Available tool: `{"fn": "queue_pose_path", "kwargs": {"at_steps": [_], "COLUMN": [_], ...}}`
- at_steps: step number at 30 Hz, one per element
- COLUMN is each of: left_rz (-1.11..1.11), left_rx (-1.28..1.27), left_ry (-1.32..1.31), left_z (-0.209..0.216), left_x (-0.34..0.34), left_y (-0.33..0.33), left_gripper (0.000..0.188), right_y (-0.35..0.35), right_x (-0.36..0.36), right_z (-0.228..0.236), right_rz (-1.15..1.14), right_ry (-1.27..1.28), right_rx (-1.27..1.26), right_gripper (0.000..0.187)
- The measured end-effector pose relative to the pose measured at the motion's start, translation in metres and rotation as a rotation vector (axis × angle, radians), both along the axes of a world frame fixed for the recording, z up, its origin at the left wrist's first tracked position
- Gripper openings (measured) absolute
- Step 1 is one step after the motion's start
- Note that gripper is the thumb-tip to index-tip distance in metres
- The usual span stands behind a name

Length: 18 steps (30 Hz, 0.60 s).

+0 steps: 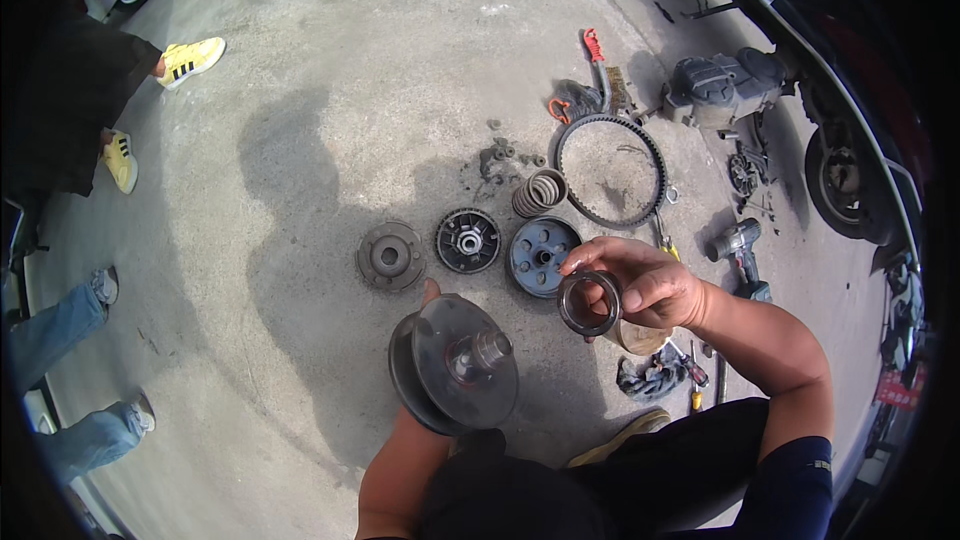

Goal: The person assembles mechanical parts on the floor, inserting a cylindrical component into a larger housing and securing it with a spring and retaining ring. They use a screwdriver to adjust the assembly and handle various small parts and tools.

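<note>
My left hand (431, 290) is mostly hidden behind a dark two-disc pulley (465, 350), which it holds up tilted, the shaft hub facing up and right; only a fingertip shows at the far rim. In my right hand (645, 285) a dark metal collar ring (588, 304) is gripped between thumb and fingers, its opening toward me. Pulley and ring are apart. On the concrete just beyond lie a blue-grey clutch bell (541, 275), a toothed variator half (467, 240) and a round clutch plate (391, 256). A coil spring (539, 193) stands behind the bell.
A black drive belt (611, 170) lies beyond the spring, near a red-handled tool (596, 60). To the right are an engine casing (725, 85), a cordless power tool (741, 255) and a wheel (838, 180). Screwdrivers and a dark rag (652, 377) lie by my knee. Bystanders' legs (65, 325) stand left.
</note>
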<state>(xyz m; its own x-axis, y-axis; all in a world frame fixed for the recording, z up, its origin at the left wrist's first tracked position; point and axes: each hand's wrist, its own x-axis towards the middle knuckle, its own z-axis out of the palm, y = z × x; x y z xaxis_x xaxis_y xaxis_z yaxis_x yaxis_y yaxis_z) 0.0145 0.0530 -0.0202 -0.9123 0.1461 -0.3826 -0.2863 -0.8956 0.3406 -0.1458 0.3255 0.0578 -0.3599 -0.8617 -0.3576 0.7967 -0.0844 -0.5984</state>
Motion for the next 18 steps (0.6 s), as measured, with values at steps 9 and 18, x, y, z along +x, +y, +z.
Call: {"fn": "queue_pose_path", "kwargs": {"at_steps": [9,18], "left_rz": [0.077,0.071], "left_rx": [0.065,0.083], "left_ry": [-0.178,-0.145], "left_z": [-0.038,-0.038], "left_x": [0.005,-0.019], "left_y": [0.032,0.058], "left_gripper": [0.038,0.055], "right_y": [0.092,0.240], "right_x": [0.003,0.140], "right_z": [0.027,-0.017], "right_rz": [-0.315,0.124], "right_ry": [0.271,1.105], "right_rx": [0.109,1.444], "right_gripper": [0.062,0.081]}}
